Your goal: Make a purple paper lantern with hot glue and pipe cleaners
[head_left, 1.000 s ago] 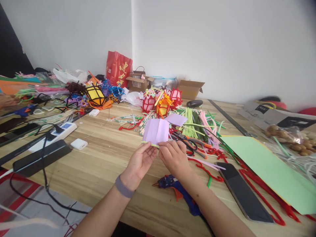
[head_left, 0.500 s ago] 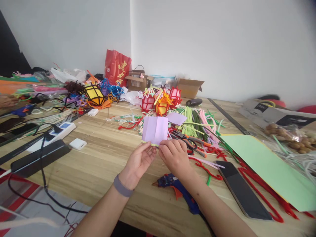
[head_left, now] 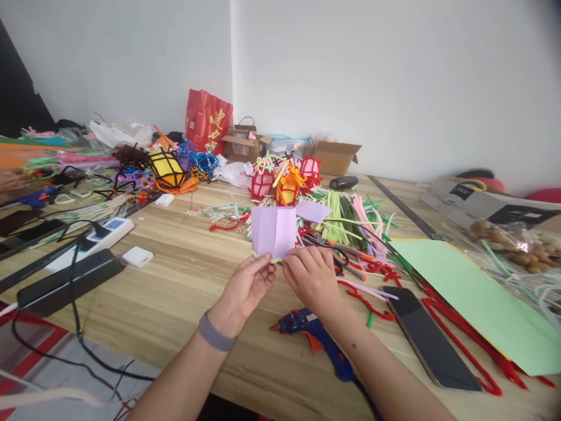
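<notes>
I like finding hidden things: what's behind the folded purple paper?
Behind the folded purple paper, another purple sheet pokes out at the right, and lantern shapes show beyond the top edge. Whatever lies straight behind is covered and can't be seen.

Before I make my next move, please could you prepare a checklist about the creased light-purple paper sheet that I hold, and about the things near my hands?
1. Creased light-purple paper sheet held: ok; the left hand pinches its lower edge.
2. Thin lime-green strip fixed to that edge: cannot tell; it runs along it, but no bond shows.
3. Right hand gripping: cannot tell; curled fingers hide any contact.
4. Blue glue gun with orange trigger aimed away from arms: not ok; in this view its nozzle points towards the left forearm.
5. Glue gun cool: cannot tell.
6. Black-screened phone clear of the right forearm: ok; it lies to its right.
</notes>
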### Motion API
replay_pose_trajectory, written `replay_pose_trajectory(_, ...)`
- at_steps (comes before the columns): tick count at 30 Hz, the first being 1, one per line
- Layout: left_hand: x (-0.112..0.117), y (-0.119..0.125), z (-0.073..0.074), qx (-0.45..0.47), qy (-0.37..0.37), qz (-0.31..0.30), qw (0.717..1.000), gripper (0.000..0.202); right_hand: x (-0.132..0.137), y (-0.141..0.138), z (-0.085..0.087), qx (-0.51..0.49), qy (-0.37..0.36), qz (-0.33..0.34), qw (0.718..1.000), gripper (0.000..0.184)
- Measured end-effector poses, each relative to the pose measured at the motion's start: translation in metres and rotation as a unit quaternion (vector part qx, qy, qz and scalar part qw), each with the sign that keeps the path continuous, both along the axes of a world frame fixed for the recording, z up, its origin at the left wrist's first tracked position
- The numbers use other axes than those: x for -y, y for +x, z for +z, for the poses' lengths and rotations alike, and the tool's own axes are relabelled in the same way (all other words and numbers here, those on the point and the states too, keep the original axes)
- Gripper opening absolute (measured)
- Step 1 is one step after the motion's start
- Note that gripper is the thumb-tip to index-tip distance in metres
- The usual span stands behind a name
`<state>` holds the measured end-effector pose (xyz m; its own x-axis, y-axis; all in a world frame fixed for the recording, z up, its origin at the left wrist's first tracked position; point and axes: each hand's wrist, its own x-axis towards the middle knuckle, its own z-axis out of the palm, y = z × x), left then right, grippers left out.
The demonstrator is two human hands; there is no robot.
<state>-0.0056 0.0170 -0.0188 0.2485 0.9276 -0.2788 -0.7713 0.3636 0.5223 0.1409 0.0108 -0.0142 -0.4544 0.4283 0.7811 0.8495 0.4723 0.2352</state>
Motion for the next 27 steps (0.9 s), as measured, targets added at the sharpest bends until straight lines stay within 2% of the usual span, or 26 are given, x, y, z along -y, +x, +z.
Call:
replay_pose_trajectory(7, 0.003, 0.0, 0.002, -0.004, 0.011, -0.018, 1.0, 0.016, 0.0, 0.002, 0.003, -0.007, -0.015, 0.004, 1.0, 0.011)
replay_pose_trajectory(11, 0.001, 0.0, 0.001, -0.001, 0.021, 0.004, 1.0, 0.019, -0.001, 0.002, 0.003, -0.056, -0.084, 0.039, 0.994, 0.008)
replay_pose_trajectory(15, 0.0, 0.001, 0.0, 0.017, 0.026, 0.035, 0.999, 0.018, 0.003, -0.004, 0.005, -0.178, -0.165, 0.086, 0.966, 0.006)
replay_pose_trajectory(18, 0.002, 0.004, 0.001, 0.028, 0.041, 0.053, 0.997, 0.02, 0.008, -0.011, 0.008, -0.244, -0.221, 0.076, 0.941, 0.014)
replay_pose_trajectory(22, 0.006, 0.009, 0.002, 0.027, 0.08, 0.049, 0.995, 0.022, 0.012, -0.018, 0.011, -0.317, -0.303, 0.064, 0.896, 0.018)
replay_pose_trajectory(27, 0.01, 0.012, 0.001, -0.002, 0.115, 0.048, 0.992, 0.022, 0.011, -0.017, 0.015, -0.358, -0.349, 0.054, 0.864, 0.021)
